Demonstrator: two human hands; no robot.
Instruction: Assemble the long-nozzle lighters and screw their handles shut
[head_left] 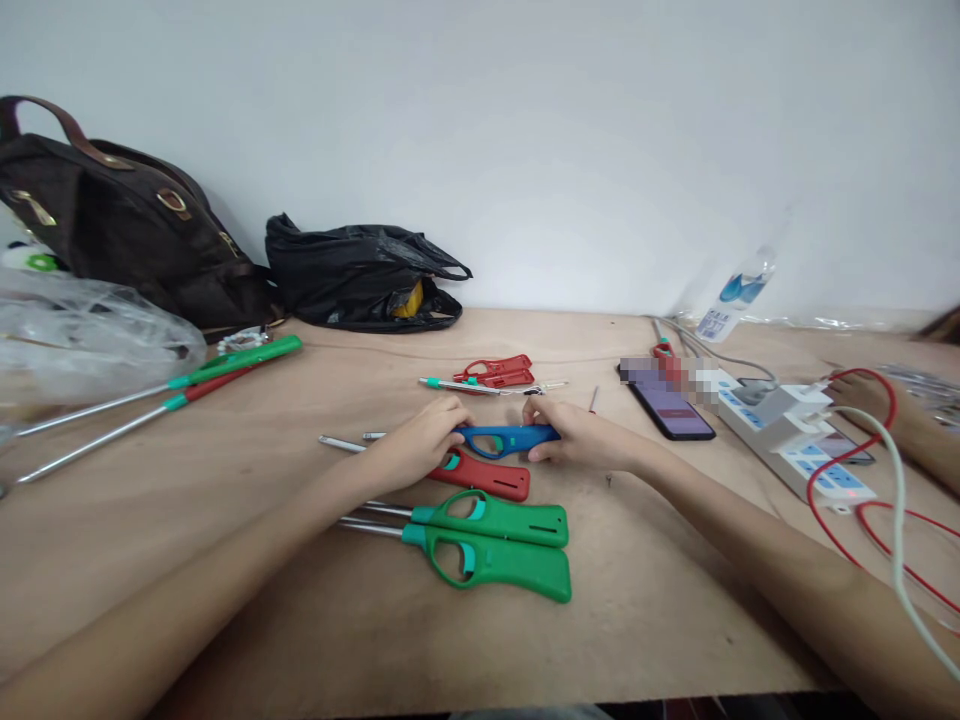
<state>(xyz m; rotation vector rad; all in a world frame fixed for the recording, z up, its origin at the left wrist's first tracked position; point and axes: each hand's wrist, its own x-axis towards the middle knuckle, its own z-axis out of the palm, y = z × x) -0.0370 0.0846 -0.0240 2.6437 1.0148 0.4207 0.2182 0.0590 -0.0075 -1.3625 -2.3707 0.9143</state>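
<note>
A blue long-nosed gas lighter (pixel 508 438) lies level between my two hands. My left hand (pixel 424 435) is closed on its front end by the trigger guard, and my right hand (pixel 566 432) grips the handle's rear end. Just nearer to me, a red gas lighter (pixel 487 474) rests on the table, partly covered by my left hand. Two green gas lighters (pixel 517 515) lie side by side below it. Beyond my hands are opened red lighter shell parts (pixel 495 372) with a metal tube (pixel 454 386) and small inner pieces. A thin screwdriver-like rod (pixel 595 398) stands out behind my right hand.
At left lie a green lighter (pixel 247 358) and a red one, near a clear plastic bag (pixel 97 335). A dark bag (pixel 142 230) and a black plastic bag (pixel 360 275) stand by the wall. Right are a phone (pixel 671 405), a power strip (pixel 810 465), cables and another person's hand (pixel 870 400).
</note>
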